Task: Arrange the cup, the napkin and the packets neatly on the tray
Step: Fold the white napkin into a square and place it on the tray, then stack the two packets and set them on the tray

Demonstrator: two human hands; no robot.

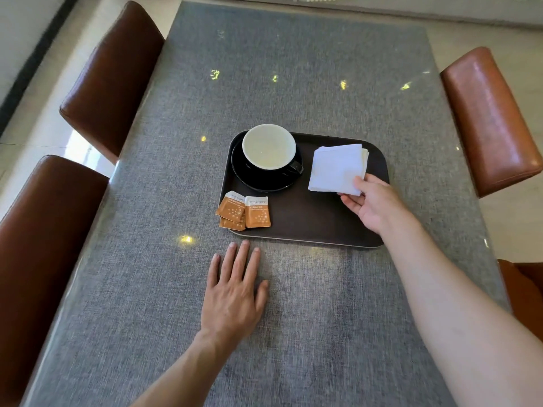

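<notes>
**Hands at the tray**

The left hand (235, 292) is laid flat and empty on the table (293, 83). On the tray (308, 224), packets (242, 212) and cup (269, 146) are seen; the napkin (336, 168) is pinched by the right hand (370, 202).

Tray (308, 227): bare strip down the middle and along the near edge, open to reach. Far left corner taken by cup (269, 146) on saucer (258, 183); near left corner by packets (244, 211); far right by napkin (336, 167) with right hand (371, 202) on it. Table (293, 83) beyond: clear. Left hand (232, 292) lies flat just near the tray. Chairs (111, 80) flank both sides.
</notes>
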